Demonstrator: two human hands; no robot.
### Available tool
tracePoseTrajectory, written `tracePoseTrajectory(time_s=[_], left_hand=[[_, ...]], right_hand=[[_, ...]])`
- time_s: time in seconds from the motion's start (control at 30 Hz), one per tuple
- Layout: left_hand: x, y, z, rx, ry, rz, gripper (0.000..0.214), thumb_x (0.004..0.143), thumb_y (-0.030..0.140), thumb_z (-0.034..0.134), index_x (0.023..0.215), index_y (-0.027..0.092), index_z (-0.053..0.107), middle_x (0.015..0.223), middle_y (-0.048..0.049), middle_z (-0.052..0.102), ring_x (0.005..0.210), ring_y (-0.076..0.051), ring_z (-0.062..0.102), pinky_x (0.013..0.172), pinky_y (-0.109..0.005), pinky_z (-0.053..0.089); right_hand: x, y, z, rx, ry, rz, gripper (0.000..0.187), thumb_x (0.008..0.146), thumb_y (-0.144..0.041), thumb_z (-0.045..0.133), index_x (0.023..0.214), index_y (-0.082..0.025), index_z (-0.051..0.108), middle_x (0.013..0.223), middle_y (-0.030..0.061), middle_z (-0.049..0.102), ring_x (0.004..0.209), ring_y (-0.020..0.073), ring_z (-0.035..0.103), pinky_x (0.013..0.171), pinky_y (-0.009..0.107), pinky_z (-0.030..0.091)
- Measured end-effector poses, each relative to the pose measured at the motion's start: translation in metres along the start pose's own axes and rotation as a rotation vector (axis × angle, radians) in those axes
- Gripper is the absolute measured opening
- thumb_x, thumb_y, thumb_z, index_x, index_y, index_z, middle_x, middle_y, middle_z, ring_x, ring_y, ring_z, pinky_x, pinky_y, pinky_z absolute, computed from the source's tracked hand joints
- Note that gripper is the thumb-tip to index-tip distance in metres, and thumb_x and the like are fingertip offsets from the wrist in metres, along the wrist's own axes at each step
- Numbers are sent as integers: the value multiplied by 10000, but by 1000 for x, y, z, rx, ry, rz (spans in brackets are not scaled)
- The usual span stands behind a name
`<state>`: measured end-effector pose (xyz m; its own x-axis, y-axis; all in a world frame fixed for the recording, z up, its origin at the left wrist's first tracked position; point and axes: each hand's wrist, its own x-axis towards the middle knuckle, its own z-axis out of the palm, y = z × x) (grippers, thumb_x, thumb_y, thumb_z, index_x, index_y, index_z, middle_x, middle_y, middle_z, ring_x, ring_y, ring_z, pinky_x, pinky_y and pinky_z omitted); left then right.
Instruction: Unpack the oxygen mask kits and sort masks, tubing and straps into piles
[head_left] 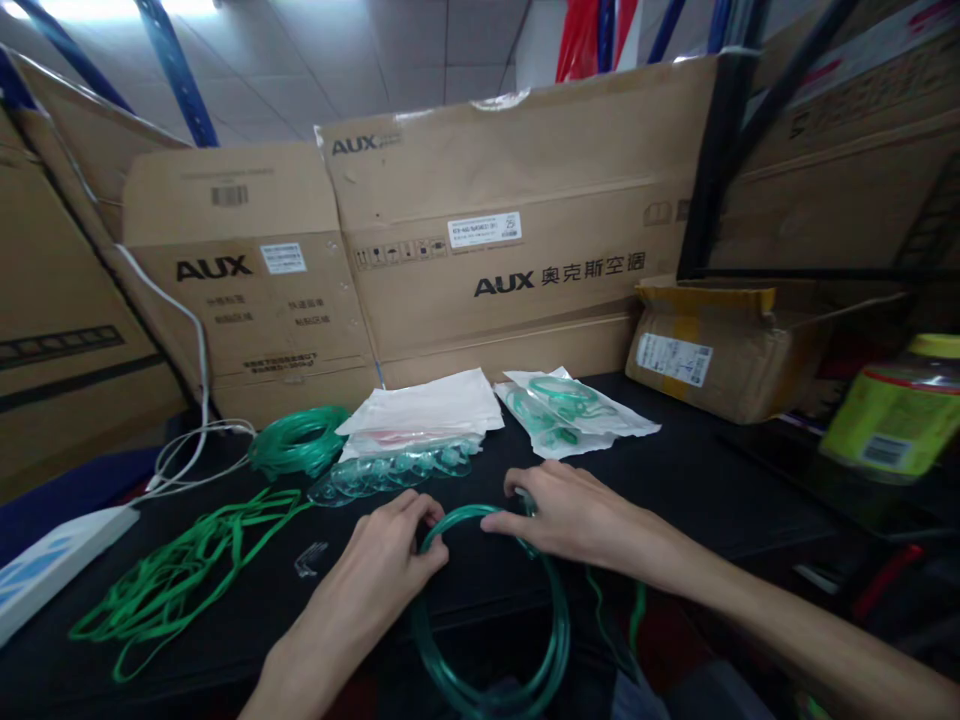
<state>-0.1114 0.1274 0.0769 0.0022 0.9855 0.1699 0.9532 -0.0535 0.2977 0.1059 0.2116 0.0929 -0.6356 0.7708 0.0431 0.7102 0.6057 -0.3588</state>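
The left hand (pixel 386 555) pinches the coil of green tubing (pixel 559 625) at its upper left, thumb and fingers closed on the strands. The right hand (pixel 577 510) grips the same coil at its upper right, thumb lying along the tubing and fingers curled; a pale end piece at these fingers is partly hidden. The coil is held between the hands as a loop of several turns, its lower part hanging at the near edge of the black table (pixel 697 490).

Left of the left hand lie small clear pieces (pixel 309 560), too small to identify, and a loose bundle of green straps (pixel 191 570). Beyond the hands, a row of nested transparent masks (pixel 401 470) lies before a stack of white pouches (pixel 424 405). A second tubing coil (pixel 268 455) rests to their left; filled clear-front pouches (pixel 570 410) with green contents lie to their right.

At far left are a white power strip (pixel 67 560) and a white cable (pixel 201 345). AUX cartons (pixel 517 180) stand behind. At right are an opened small carton (pixel 675 360) and a yellow-lidded container (pixel 885 415).
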Motion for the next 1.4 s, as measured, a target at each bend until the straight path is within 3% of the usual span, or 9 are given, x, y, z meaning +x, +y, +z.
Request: tracePoseTrajectory(time_s=[0.17,0.4,0.57,0.73,0.87,0.97,1.13,1.27,1.4], left_hand=[[-5,-6,1,2,108,0,252,896,207,549,1107,217,687,1041,-38,733,735,-185,680,739,-310,506],[-19,-8,1,171,113,-103,323,972,250,500,1190,200,732,1146,-101,763,1045,-282,728,912,-369,543],[-31,5,-6,264,29,-211,353,1011,293,449,1188,211,743,1181,-123,747,954,-287,754,800,-364,562],[-32,23,-8,354,-74,-281,391,1004,368,457,1308,271,684,906,-127,798,879,-366,763,710,-414,543],[-22,20,-7,368,-26,-265,490,1000,508,423,1350,249,645,914,-154,788,878,-395,752,702,-435,524],[-9,7,-5,311,11,-223,465,955,536,489,1240,219,676,1034,-141,761,903,-351,738,720,-393,515],[11,-3,-10,77,-102,-56,159,867,295,571,911,206,694,959,-63,731,923,-241,693,835,-327,496],[15,4,-12,71,-112,-89,110,767,247,631,841,200,699,857,-58,723,886,-262,684,775,-326,489],[13,5,-8,72,-24,-36,91,808,208,592,852,191,670,810,-48,713,801,-235,685,721,-301,451]], right_hand=[[8,-8,14,-86,-2,-86,295,960,-359,493,1123,-182,664,1017,142,704,960,297,688,769,341,445],[3,-3,14,-67,-1,-3,245,930,-322,501,1059,-179,651,935,139,692,889,297,698,689,325,429],[2,-10,7,-125,-61,-15,316,928,-424,546,1045,-164,681,968,163,714,900,334,713,682,343,454],[0,-23,0,-196,-96,-30,346,955,-371,520,1098,-130,722,1041,206,731,949,351,727,736,371,500],[1,-29,-2,-250,-106,-25,305,939,-313,536,1063,-128,744,1038,205,748,943,348,739,741,370,512],[2,-31,-3,-255,-108,-40,297,932,-289,530,1062,-132,746,1034,200,754,938,346,743,734,365,506],[1,-27,-1,-212,-124,-41,295,935,-307,525,1073,-149,731,1031,185,751,923,337,741,684,340,470],[-1,-19,7,-154,-66,-49,258,933,-331,527,1070,-186,689,977,136,737,890,306,725,673,323,435],[-1,-9,16,-89,-13,-33,285,932,-362,531,1137,-203,649,981,137,723,891,305,704,675,324,402]])
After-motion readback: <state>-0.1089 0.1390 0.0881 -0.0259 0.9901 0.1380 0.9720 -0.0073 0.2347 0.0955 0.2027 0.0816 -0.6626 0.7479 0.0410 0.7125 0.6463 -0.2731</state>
